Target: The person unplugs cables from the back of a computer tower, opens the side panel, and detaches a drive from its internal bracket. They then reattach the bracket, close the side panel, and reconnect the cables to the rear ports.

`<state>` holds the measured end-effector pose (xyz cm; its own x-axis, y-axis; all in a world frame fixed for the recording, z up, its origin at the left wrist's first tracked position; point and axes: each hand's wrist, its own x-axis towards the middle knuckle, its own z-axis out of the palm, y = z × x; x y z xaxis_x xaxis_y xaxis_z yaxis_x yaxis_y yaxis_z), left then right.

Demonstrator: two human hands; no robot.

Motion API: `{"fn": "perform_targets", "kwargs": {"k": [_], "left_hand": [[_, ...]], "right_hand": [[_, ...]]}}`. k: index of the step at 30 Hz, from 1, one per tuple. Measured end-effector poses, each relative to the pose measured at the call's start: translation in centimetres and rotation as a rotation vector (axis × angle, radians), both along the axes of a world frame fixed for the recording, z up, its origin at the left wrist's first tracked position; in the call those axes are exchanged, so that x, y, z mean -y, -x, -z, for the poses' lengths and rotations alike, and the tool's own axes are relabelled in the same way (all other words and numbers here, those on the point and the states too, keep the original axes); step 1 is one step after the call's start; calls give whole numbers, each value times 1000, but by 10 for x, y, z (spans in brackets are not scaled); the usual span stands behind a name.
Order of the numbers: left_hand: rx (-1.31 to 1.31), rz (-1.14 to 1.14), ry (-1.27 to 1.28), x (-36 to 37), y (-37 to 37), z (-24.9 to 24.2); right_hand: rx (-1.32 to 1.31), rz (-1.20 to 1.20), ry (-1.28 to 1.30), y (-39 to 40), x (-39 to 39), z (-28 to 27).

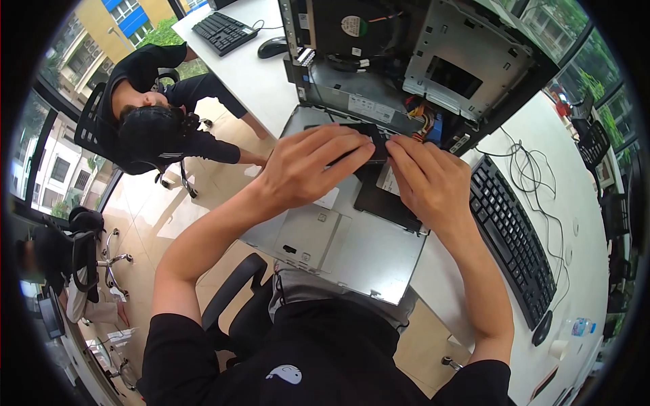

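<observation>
My left hand (315, 162) is closed over the left side of a small black part (367, 135), thumb and fingers bent around it. Its exact kind is partly hidden by my fingers. From the other side, my right hand (433, 179) pinches at the same part's right edge, fingertips pressed together. Just below lies a flat black piece with a white label (388, 181), resting on a silver metal side panel (379, 254) above my lap. Behind my hands stands an opened computer case (369, 88), with bundled colored wires (424, 120) and a blue connector inside.
On the white table (575, 203) at right are a black keyboard (518, 237), tangled cables (531, 169), a mouse (542, 328) and a plastic bottle (582, 327). At upper left are another keyboard (223, 32) and mouse (273, 47). A seated person (156, 128) leans in at left.
</observation>
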<state>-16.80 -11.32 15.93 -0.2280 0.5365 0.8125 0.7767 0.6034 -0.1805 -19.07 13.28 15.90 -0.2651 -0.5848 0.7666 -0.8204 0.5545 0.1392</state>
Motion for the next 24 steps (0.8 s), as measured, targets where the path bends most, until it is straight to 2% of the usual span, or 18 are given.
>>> {"fn": "perform_targets", "kwargs": {"k": [10,12,14,15,18,24], "left_hand": [[-22,-26,-50,16,-15,0],[-38,-59,-61,23,-19,-2],[-18,-220,-151,52,-31,-7],[-13,-302,-201,62,-34,-8],[5,-302,-295,71,-37,-3],[35,-75,-176,39,-43,4]], "right_hand": [[-17,-77,9,-4,7,-6],[-66,-99,94,6,2,0],[-30,44,174,30,-36,-3],[66,133,257,30,-45,-15],[405,29,399,19,-23,-19],[526,-113,196,-23,23,-19]]}}
